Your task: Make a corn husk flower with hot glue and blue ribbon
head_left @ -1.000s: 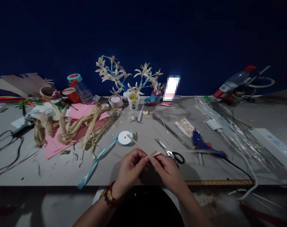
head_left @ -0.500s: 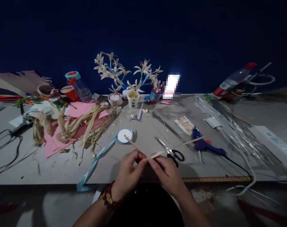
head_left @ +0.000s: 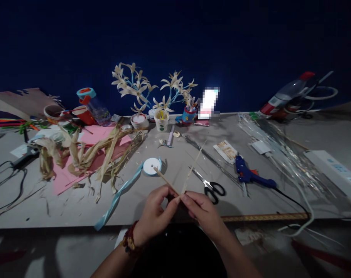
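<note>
My left hand (head_left: 159, 208) is closed in a pinch on a narrow tan strip (head_left: 167, 180) that looks like dried husk; it points up and left, its tip over a white ribbon spool (head_left: 149, 170). My right hand (head_left: 201, 208) pinches a paler, thinner husk strip (head_left: 194, 164) that rises toward the back. The two strips meet in a V where the fingertips touch; whether they are one piece is hidden there. Black-handled scissors (head_left: 211, 188) lie open just beyond my right hand. Light blue ribbon (head_left: 122, 193) runs from the spool to the table's front edge.
Dried corn husks (head_left: 88, 154) cover pink paper (head_left: 59, 179) on the left. A blue glue gun (head_left: 247, 173), wires (head_left: 218, 166) and a power strip (head_left: 337, 173) lie right. Behind stand husk flowers (head_left: 137, 87), a paper cup (head_left: 161, 122) and a lit, blurred screen (head_left: 208, 102).
The paler strip has swung from pointing right, across the scissors, to pointing steeply up and away. My right hand has turned slightly; my left hand stays nearly in place.
</note>
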`<state>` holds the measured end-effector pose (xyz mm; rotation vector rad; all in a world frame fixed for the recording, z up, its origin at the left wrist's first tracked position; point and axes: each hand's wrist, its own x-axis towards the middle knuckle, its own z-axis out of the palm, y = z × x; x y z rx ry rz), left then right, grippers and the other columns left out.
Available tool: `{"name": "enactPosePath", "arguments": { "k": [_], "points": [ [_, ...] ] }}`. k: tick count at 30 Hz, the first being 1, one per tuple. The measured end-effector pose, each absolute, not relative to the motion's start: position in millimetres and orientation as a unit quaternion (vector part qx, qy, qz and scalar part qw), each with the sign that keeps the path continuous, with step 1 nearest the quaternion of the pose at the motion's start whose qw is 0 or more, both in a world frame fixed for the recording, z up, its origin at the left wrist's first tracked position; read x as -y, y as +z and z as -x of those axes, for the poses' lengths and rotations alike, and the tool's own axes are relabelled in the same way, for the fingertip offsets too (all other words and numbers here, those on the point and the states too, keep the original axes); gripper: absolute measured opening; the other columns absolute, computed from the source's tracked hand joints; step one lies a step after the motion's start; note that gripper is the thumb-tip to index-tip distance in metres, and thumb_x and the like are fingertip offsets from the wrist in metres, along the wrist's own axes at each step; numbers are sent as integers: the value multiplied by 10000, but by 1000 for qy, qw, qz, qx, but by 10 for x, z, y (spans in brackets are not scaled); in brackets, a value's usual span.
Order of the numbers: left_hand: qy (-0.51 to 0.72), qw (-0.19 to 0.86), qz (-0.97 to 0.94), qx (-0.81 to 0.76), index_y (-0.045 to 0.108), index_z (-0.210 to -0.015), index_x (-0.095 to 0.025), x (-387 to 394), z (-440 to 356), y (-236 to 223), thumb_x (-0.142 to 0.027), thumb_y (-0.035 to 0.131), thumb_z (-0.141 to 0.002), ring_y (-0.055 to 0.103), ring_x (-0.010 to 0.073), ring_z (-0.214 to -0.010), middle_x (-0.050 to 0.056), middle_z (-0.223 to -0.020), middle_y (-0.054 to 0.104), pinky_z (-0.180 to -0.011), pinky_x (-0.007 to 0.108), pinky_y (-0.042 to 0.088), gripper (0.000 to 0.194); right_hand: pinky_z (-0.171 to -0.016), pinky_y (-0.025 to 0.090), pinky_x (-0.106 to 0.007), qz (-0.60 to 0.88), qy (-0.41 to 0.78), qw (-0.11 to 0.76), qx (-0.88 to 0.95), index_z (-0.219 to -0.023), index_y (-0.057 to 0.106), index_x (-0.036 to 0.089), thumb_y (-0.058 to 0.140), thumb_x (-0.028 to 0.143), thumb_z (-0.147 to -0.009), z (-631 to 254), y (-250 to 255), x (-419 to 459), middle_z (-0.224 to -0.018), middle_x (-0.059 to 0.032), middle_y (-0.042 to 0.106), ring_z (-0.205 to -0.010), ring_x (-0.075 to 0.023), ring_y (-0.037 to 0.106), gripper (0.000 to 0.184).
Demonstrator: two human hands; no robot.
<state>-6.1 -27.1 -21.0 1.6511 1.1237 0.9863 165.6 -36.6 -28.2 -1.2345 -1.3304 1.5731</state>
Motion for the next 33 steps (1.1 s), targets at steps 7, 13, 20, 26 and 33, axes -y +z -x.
{"name": "enactPosePath", "arguments": {
  "k": [7, 13, 20, 26, 33],
  "points": [
    [397, 431, -683, -435, 628, -754, -187, 238, 105, -142, -262, 586, -914, 597, 159, -679, 23, -706, 666, -681, 257, 446, 182, -511, 277, -232, 481, 578, 364, 549, -643, 513, 193, 528, 631, -898, -1664, -213, 358, -607, 42, 372, -571, -115, 345, 507],
    [408, 506, -655, -385, 627, -757, -180, 200, 133, -249, -312, 610, -914, 611, 167, -707, 40, -734, 668, -703, 271, 457, 206, -445, 153, -219, 438, 738, 341, 383, -659, 596, 165, 639, 629, -821, -1646, -214, 385, -551, 54, 408, -479, -73, 255, 493],
    [406, 480, -683, -372, 638, -858, -176, 200, 165, -240, -292, 626, -899, 609, 178, -752, 56, -791, 662, -728, 278, 465, 124, -444, 167, -219, 457, 693, 357, 429, -705, 635, 161, 635, 656, -817, -1643, -184, 388, -563, 52, 408, -500, -79, 288, 508],
    [397, 472, -704, -352, 625, -787, -177, 175, 176, -149, -262, 593, -922, 608, 168, -712, 47, -732, 661, -703, 275, 455, 162, -442, 188, -218, 446, 700, 360, 427, -662, 624, 157, 637, 614, -839, -1636, -138, 411, -566, 42, 442, -492, -73, 319, 490],
    [444, 517, -687, -252, 620, -761, -159, 104, 199, -267, -263, 636, -899, 618, 158, -701, 58, -734, 685, -668, 269, 464, 173, -387, 73, -197, 358, 838, 313, 269, -604, 614, 126, 722, 532, -791, -1605, -125, 417, -436, 94, 340, -391, -27, 182, 460]
  ]
}}
